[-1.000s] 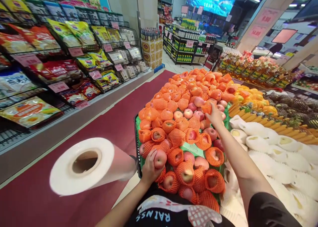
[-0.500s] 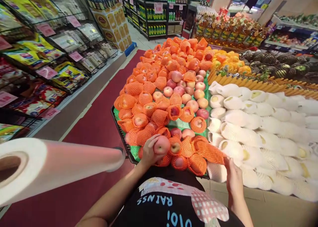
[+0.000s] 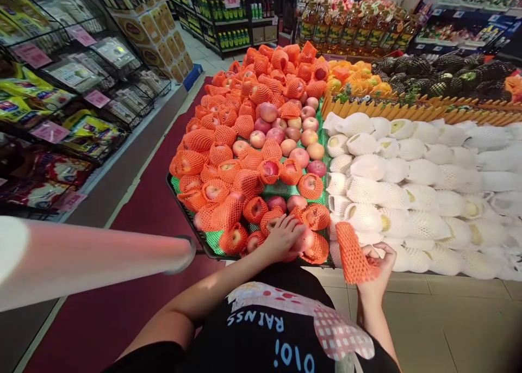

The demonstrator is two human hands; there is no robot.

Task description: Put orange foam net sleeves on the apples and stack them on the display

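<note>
A bare apple [image 3: 305, 241] is covered by the left hand [image 3: 285, 236] at the front edge of the green-lined display tray [image 3: 185, 212]; the fingers are spread over it, and it is rested among neighbours already wrapped in orange foam nets [image 3: 228, 212]. How firmly the apple is gripped cannot be told, since the palm hides the contact. An empty orange foam net sleeve [image 3: 354, 253] is pinched between the thumb and fingers of the right hand [image 3: 375, 267], held clear of the tray, just in front of the white-netted pears [image 3: 391, 193].

Because the apple sits at the very front of the pile, it could be nudged over the tray's lip and dropped to the floor if the hand is lifted carelessly. Wrapped apples stacked beside it could likely be set rolling by the same push. The sleeve is held only by one end, so it could slip from the pinch. A roll of plastic bags [image 3: 81, 259] juts out at the left, where it might be knocked by an elbow.
</note>
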